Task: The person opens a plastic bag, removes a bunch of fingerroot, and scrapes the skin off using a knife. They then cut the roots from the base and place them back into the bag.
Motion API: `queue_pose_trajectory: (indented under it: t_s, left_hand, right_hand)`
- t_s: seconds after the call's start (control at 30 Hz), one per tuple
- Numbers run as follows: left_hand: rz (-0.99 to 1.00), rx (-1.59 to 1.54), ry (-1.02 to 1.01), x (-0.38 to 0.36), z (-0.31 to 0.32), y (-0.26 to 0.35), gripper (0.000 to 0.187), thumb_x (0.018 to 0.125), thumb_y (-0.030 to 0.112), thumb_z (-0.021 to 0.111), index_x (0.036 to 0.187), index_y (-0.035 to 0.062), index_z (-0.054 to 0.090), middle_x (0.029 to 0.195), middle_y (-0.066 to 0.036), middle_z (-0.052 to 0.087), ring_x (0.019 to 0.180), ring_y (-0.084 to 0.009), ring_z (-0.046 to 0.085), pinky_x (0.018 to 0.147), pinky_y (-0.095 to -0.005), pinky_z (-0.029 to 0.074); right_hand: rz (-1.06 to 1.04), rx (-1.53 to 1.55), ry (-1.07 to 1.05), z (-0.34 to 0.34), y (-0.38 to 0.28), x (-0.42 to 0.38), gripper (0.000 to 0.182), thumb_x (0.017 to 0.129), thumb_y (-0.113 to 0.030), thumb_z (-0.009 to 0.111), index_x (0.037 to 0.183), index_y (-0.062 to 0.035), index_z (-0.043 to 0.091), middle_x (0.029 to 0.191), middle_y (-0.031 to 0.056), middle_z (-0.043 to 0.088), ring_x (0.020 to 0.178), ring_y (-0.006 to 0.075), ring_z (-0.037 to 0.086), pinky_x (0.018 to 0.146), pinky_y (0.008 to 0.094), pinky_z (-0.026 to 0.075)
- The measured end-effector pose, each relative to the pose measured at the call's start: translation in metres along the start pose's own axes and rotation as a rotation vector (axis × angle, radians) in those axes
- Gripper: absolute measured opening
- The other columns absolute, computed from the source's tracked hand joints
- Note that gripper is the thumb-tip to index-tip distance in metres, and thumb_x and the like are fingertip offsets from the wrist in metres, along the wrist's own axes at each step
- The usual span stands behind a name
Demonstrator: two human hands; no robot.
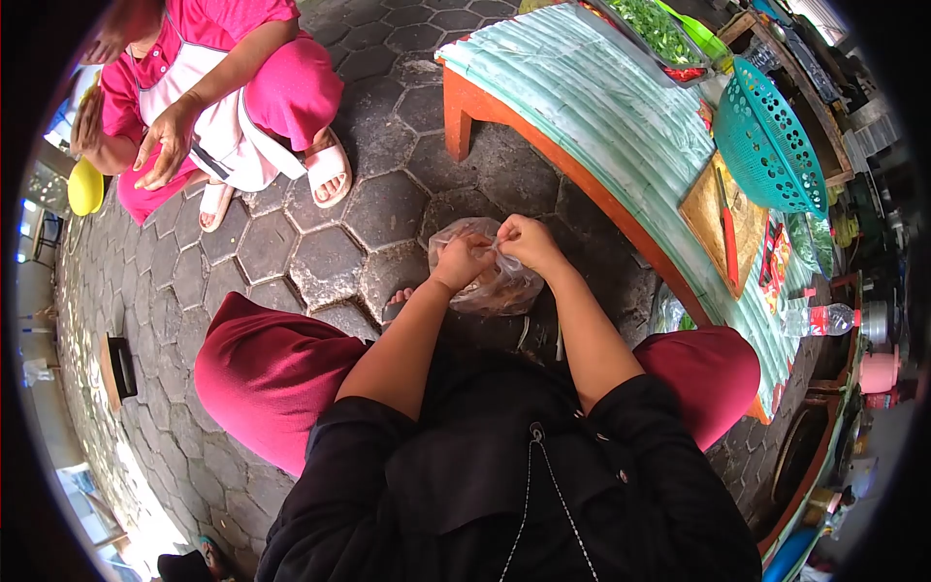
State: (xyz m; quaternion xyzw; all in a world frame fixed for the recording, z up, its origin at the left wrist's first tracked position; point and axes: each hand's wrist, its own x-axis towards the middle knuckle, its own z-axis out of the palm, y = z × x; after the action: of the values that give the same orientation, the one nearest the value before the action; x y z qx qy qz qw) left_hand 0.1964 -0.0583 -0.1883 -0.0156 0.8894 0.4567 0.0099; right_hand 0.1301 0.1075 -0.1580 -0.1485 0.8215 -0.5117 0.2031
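A clear plastic bag (499,291) hangs between my knees, above the paving, with something brownish inside that I cannot make out. My left hand (464,260) is closed on the bag's upper left side. With fingertips pinched together, my right hand (529,242) grips the gathered plastic at the top right. The two hands are close together, almost touching at the bag's mouth.
To the right stands a low orange-edged table (553,87) with a green striped cover. On it are a cutting board (713,209), a red-handled knife (729,242), a teal colander (766,136) and a tray of chopped greens (650,24). A bottle (819,320) lies nearby. Another person (223,107) squats front left.
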Motion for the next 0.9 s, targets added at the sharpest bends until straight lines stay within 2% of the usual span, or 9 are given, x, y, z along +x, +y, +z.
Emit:
queue_pose_trajectory:
  t_s: [0.07,0.13,0.3,0.53,0.67,0.73,0.8,0.87,0.9]
  left_hand:
    - [-0.032,-0.029,-0.048,-0.001,0.003,-0.001,0.032,0.076,0.027,0.067,0.099,0.0051,0.069,0.104,-0.013,0.066,0.103,-0.0307,0.06,0.091,-0.0371,0.045]
    - [-0.023,0.02,-0.104,0.001,0.006,-0.004,0.031,0.074,0.028,0.066,0.101,0.0119,0.07,0.109,-0.006,0.065,0.113,-0.0271,0.054,0.102,-0.0498,0.028]
    - [0.105,0.269,0.027,-0.004,0.011,0.006,0.026,0.074,0.022,0.065,0.097,0.0115,0.069,0.101,-0.008,0.065,0.108,-0.0272,0.055,0.103,-0.0515,0.027]
    - [0.206,0.468,0.155,-0.005,0.014,0.008,0.023,0.072,0.019,0.064,0.093,0.0123,0.069,0.095,-0.008,0.065,0.103,-0.0276,0.056,0.102,-0.0513,0.029]
    - [0.189,0.489,0.151,-0.005,0.013,0.005,0.023,0.073,0.02,0.064,0.093,0.0105,0.069,0.094,-0.008,0.066,0.101,-0.0277,0.058,0.102,-0.0501,0.029]
    - [0.105,0.303,0.145,-0.006,0.012,0.003,0.021,0.076,0.022,0.063,0.093,0.0097,0.069,0.093,-0.009,0.067,0.1,-0.0279,0.059,0.101,-0.0478,0.03]
    - [0.051,0.184,0.157,-0.005,0.014,-0.002,0.019,0.076,0.022,0.062,0.09,0.0102,0.068,0.092,-0.01,0.067,0.1,-0.0283,0.059,0.1,-0.0496,0.03]
    - [0.001,0.061,0.167,-0.002,0.012,-0.002,0.016,0.077,0.022,0.061,0.087,0.0106,0.068,0.091,-0.011,0.066,0.099,-0.0287,0.059,0.098,-0.0514,0.03]
    - [0.017,0.074,0.152,-0.001,0.012,-0.003,0.017,0.077,0.022,0.062,0.088,0.0107,0.068,0.092,-0.011,0.066,0.1,-0.0284,0.058,0.098,-0.0519,0.029]
  right_hand:
    - [-0.063,-0.006,0.004,0.002,0.0,-0.001,0.018,0.067,0.0,0.067,0.084,-0.0018,0.062,0.075,0.0056,0.063,0.072,0.0147,0.062,0.066,0.0288,0.05]
    - [-0.129,-0.012,0.008,0.004,-0.003,-0.001,0.018,0.067,0.001,0.066,0.084,-0.0012,0.061,0.075,0.006,0.063,0.072,0.0157,0.062,0.067,0.0296,0.05]
    - [-0.163,-0.15,-0.039,0.006,-0.014,-0.005,0.018,0.066,0.002,0.066,0.082,-0.0005,0.058,0.075,0.0126,0.064,0.073,0.0229,0.064,0.068,0.0338,0.05]
    - [-0.153,-0.363,0.043,0.022,-0.012,-0.006,0.02,0.066,0.003,0.065,0.084,0.0005,0.057,0.075,0.0155,0.063,0.07,0.024,0.064,0.066,0.0339,0.05]
    - [-0.048,-0.118,0.135,0.031,0.009,-0.002,0.017,0.068,0.003,0.066,0.082,-0.001,0.057,0.074,0.0096,0.064,0.069,0.0177,0.063,0.063,0.0303,0.05]
    - [-0.003,0.033,0.161,0.029,0.019,-0.001,0.017,0.068,0.003,0.066,0.082,-0.0017,0.057,0.075,0.0073,0.063,0.069,0.0155,0.062,0.062,0.0284,0.05]
    - [0.169,0.45,0.111,0.026,0.022,0.0,0.02,0.069,0.002,0.067,0.086,-0.0028,0.057,0.076,0.0042,0.061,0.069,0.0126,0.06,0.061,0.0249,0.049]
    - [0.16,0.493,0.105,0.021,0.02,0.001,0.023,0.069,0.002,0.066,0.089,-0.0032,0.057,0.078,0.0048,0.06,0.069,0.0137,0.059,0.062,0.0243,0.049]
    - [0.059,0.329,0.102,0.017,0.019,0.003,0.022,0.069,0.002,0.066,0.089,-0.0031,0.057,0.077,0.0047,0.06,0.069,0.0135,0.059,0.062,0.0251,0.049]
